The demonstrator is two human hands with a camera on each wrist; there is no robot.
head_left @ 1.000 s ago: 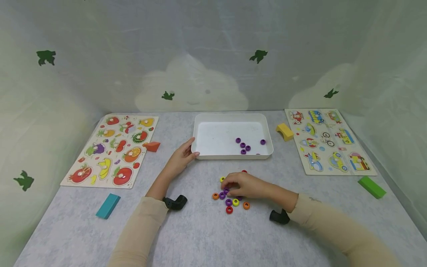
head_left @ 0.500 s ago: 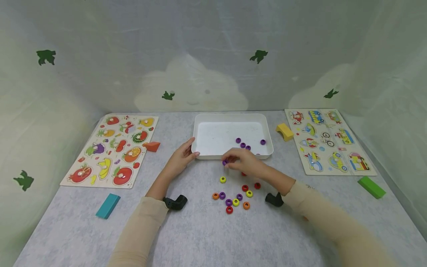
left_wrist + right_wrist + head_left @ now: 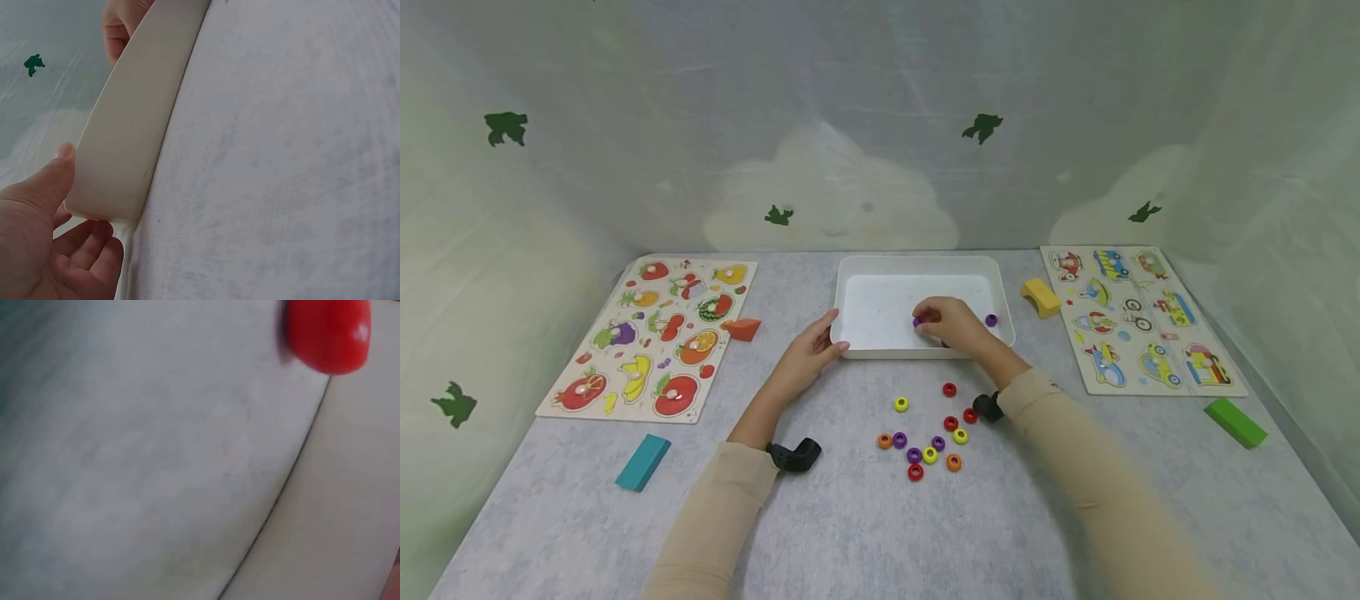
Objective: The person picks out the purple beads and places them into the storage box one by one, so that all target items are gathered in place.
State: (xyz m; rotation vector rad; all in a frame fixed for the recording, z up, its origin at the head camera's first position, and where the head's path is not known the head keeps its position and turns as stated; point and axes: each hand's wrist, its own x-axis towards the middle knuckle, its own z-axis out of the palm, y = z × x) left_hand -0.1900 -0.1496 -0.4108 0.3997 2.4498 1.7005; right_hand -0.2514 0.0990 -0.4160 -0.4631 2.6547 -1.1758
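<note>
Head view; right fingers [image 3: 929, 306] pinch purple bead [image 3: 917, 322], partly hidden; left fingers [image 3: 822, 325] grip corner of white tray [image 3: 895, 354]

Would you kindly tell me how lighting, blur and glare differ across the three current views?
Head view: lit softly and fairly sharp down to the beads, with a faint shadow beside the right sleeve; left wrist view: dimmer, the tray looking dull; right wrist view: blurred, with a glint on the red bead, cropped at the top.
</note>
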